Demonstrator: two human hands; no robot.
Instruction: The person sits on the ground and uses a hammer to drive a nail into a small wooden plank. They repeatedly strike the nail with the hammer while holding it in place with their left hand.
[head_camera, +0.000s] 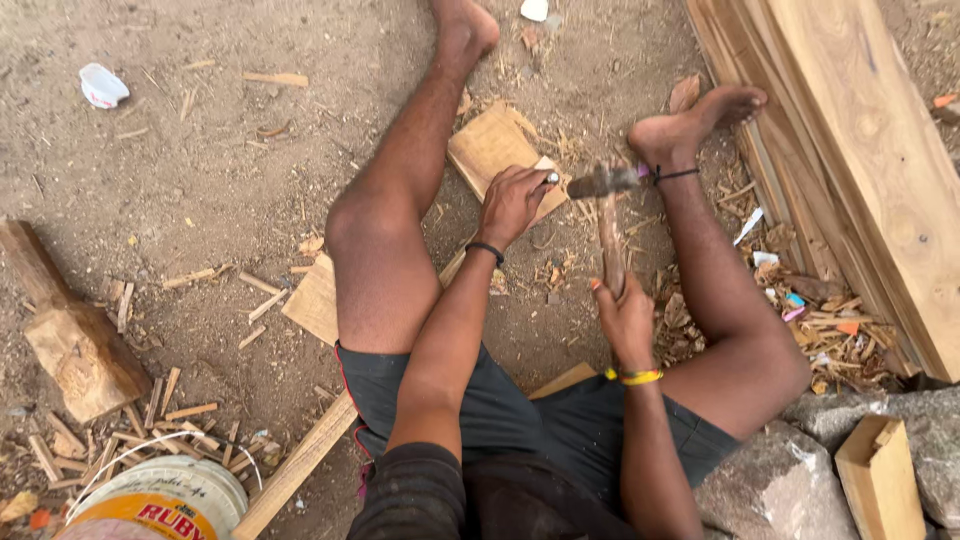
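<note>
**Chisel and hammer at work on a small board**

The person is sitting on the dirt ground (190, 190) with legs spread, and a small wooden board (488, 145) is lying on the earth between them, closer to the left knee. The left hand (512, 203) is wrapping closed around a chisel (549, 179), only the metal end of which is showing past the fist, and is holding it down against the near edge of the board. The right hand (625, 318) is gripping the wooden handle of a hammer (607, 215) tightly, and the dark hammer head is hovering just beside the chisel's end, near the right foot (690, 125).

Chips and splinters are littering the ground around both legs. A stack of long planks (850, 150) is leaning along the right side, a rough block of wood (75, 345) is lying to the left, and a plastic bucket (165, 500) is sitting at the bottom left corner.

The risk here looks plain: the hammer head is swinging close to the knuckles of the left hand, so a glancing blow could be landing on fingers instead of the chisel. The board is resting loose on soft dirt with nothing clamping it, so it may be shifting under a strike, letting the chisel skid toward the bare foot or leg.
</note>
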